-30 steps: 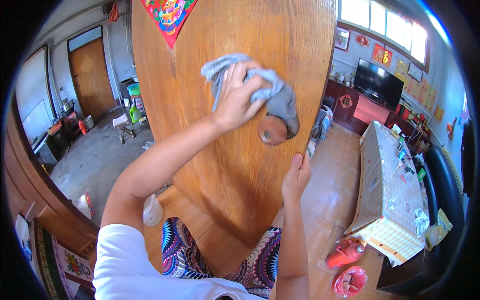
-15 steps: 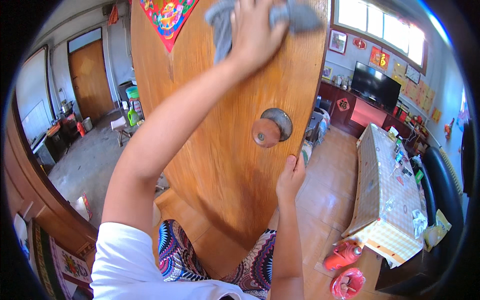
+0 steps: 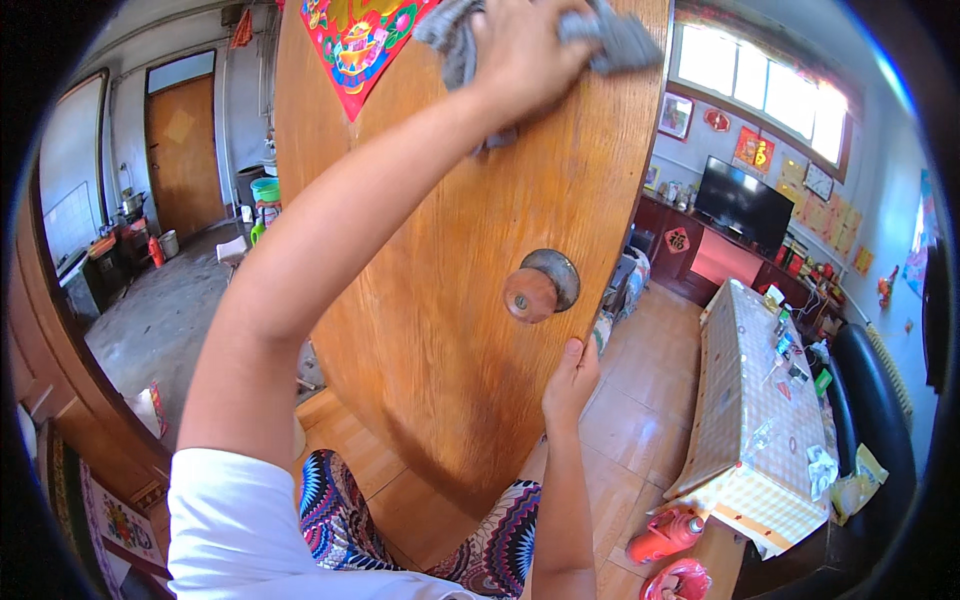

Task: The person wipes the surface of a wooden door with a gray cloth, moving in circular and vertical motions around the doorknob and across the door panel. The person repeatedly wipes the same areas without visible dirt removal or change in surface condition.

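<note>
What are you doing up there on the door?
A person is wiping a big brown wooden door. The left hand presses a crumpled grey cloth flat against the wood near the top, beside a red paper decoration. The right hand grips the door's edge lower down, just under the round brown door knob, holding the door steady. A long table with a checked cloth stands in the room behind.

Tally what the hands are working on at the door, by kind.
Wooden door: 1
Round door knob: 1
Grey cloth, pressed to the door by the left hand: 1
Red paper decoration on the door: 1
The right hand grips the door's edge.
Total: 4
</note>
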The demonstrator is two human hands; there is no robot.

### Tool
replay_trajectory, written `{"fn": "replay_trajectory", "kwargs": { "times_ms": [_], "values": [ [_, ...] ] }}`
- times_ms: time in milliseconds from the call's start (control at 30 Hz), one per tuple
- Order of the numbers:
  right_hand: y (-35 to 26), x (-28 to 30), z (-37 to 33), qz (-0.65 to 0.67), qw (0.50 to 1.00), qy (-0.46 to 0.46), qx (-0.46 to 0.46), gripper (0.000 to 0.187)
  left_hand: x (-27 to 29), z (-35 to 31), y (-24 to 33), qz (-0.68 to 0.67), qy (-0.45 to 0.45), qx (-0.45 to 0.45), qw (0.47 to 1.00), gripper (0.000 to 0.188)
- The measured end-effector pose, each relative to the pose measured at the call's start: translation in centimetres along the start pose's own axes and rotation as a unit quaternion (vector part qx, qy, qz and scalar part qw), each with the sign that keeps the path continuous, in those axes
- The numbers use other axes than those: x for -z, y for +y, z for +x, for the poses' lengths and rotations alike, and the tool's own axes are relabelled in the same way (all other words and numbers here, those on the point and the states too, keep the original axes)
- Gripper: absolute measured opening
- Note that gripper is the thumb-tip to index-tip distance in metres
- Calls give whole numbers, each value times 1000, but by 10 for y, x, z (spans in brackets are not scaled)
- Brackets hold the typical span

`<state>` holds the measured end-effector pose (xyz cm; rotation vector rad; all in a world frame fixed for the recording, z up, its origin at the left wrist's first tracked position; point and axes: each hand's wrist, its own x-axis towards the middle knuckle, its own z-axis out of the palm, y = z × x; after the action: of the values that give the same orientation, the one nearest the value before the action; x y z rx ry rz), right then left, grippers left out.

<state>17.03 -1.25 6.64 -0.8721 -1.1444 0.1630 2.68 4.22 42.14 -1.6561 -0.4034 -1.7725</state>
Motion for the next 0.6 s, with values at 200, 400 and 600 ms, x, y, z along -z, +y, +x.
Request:
{"fn": "replay_trajectory", "kwargs": {
  "times_ms": [200,400,600],
  "values": [
    [-3,-2,2,-2,1000,6,1,53,-5,-54,-3,6,18,-28,999,32],
    [-1,1,0,6,1000,-5,-21,56,64,-175,-4,-59,-212,-57,974,32],
    [-2,2,2,-3,1000,1,-10,57,25,-106,-9,-41,-46,92,994,33]
  ]
}}
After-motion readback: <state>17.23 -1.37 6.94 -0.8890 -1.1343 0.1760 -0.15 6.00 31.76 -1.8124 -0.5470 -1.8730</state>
